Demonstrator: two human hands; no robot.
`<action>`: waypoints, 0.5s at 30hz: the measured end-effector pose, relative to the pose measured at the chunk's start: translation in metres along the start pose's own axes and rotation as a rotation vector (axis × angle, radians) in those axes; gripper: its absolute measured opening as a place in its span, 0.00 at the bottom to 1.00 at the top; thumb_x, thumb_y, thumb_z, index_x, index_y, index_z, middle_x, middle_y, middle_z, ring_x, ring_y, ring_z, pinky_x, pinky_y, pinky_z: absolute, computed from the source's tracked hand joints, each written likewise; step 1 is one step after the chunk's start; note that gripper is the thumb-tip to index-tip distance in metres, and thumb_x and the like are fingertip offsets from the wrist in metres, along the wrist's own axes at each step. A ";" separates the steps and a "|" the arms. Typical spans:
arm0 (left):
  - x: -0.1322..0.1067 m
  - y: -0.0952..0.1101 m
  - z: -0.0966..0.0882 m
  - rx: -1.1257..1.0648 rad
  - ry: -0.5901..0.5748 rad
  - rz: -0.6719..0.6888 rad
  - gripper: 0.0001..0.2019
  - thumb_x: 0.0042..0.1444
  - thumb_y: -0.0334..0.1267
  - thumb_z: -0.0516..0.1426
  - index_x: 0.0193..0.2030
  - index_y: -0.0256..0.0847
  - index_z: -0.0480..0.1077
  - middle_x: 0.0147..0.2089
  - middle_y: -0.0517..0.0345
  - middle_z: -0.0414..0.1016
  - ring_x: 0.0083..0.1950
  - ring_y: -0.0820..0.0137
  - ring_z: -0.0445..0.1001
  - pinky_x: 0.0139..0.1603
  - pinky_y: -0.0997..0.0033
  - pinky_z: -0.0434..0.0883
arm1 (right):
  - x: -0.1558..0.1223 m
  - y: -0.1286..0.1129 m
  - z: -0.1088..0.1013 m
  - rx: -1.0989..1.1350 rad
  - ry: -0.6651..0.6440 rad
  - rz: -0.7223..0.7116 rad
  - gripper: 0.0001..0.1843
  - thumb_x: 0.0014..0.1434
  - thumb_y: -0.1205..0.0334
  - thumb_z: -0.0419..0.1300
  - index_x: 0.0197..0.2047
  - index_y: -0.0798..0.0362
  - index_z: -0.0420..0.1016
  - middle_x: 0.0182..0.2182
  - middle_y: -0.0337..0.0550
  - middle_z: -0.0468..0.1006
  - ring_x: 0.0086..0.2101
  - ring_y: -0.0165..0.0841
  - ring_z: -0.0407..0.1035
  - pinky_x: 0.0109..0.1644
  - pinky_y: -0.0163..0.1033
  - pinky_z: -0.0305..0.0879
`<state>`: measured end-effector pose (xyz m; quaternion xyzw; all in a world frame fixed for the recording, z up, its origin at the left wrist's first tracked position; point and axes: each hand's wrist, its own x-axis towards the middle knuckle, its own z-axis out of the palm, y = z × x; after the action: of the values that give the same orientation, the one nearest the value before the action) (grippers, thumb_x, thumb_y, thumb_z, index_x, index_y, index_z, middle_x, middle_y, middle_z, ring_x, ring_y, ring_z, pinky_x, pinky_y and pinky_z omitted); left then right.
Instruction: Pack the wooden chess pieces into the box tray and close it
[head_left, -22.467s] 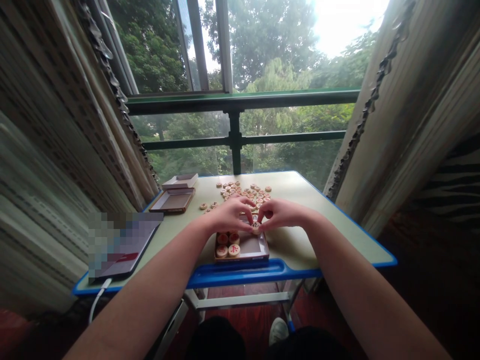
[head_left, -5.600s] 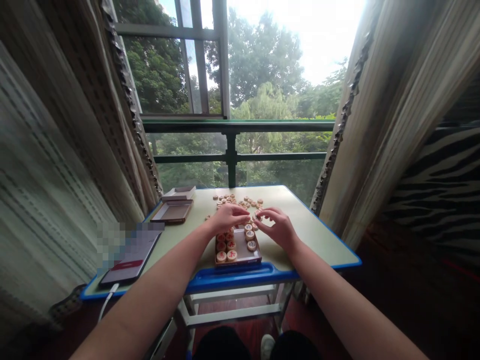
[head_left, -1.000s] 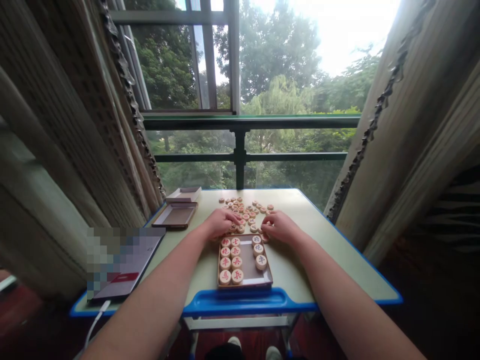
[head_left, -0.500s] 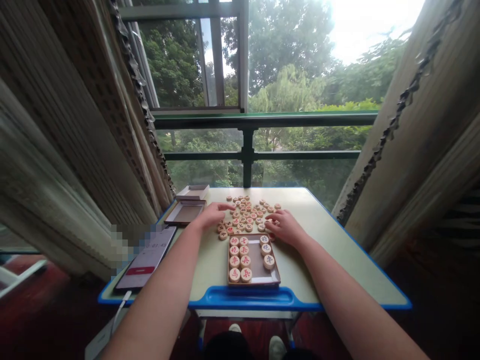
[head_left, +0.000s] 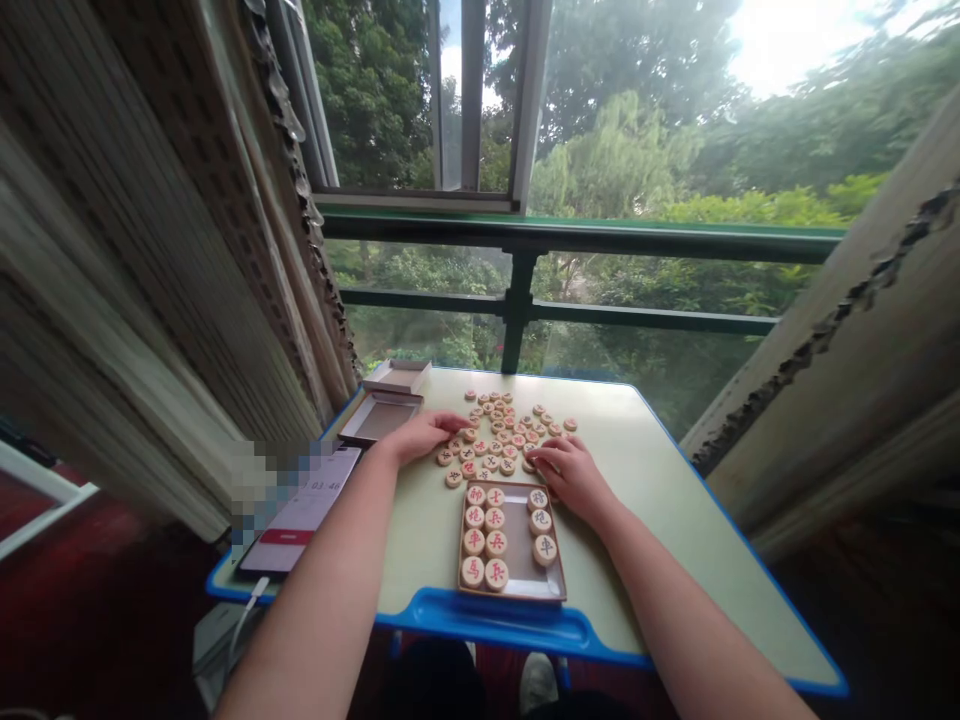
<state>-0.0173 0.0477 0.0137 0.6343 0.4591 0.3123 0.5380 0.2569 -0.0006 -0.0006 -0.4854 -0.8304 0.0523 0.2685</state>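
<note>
A scatter of round wooden Chinese chess pieces [head_left: 496, 448] with red or black characters covers the middle of the table. My left hand [head_left: 429, 434] lies at the left edge of the scatter, fingers stretched out and the tips at a piece. On the right side, my right hand [head_left: 570, 468] reaches in with fingers apart and slightly bent, the tips touching or just over a piece [head_left: 529, 465]. Nearest me is a shallow box [head_left: 523, 585]. Two columns of red-marked pieces [head_left: 495, 519] fill its left side, and three black-marked pieces [head_left: 540, 521] line its right side.
Two more shallow boxes or lids, one brown-rimmed [head_left: 381, 415] and one white [head_left: 398, 375], are at the far left. A tablet [head_left: 304, 510] with a plugged-in cable [head_left: 244, 610] lies left of my forearm. The table [head_left: 697, 570] has a blue edge; railing [head_left: 517, 310] and curtains stand beyond.
My view has tilted down and turned slightly left. The fingers of both hands have shifted a little among the pieces. The pieces in the near box look the same.
</note>
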 end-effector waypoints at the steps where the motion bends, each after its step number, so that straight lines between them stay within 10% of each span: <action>1: 0.002 -0.002 0.000 0.004 0.028 0.008 0.20 0.42 0.28 0.54 0.45 0.36 0.73 0.47 0.50 0.76 0.48 0.66 0.72 0.47 0.67 0.68 | 0.000 0.000 0.000 0.005 0.005 0.009 0.14 0.59 0.60 0.52 0.39 0.49 0.79 0.36 0.46 0.75 0.38 0.37 0.62 0.47 0.43 0.59; 15: 0.010 -0.011 0.010 0.381 0.333 0.081 0.15 0.46 0.34 0.54 0.40 0.36 0.76 0.34 0.54 0.77 0.32 0.70 0.71 0.36 0.72 0.69 | -0.006 -0.001 -0.007 0.072 0.063 0.137 0.13 0.57 0.60 0.52 0.35 0.49 0.79 0.36 0.46 0.75 0.40 0.39 0.63 0.48 0.46 0.59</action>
<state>-0.0071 0.0525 -0.0006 0.6820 0.5660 0.3416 0.3127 0.2622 -0.0075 0.0025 -0.5326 -0.7839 0.0851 0.3075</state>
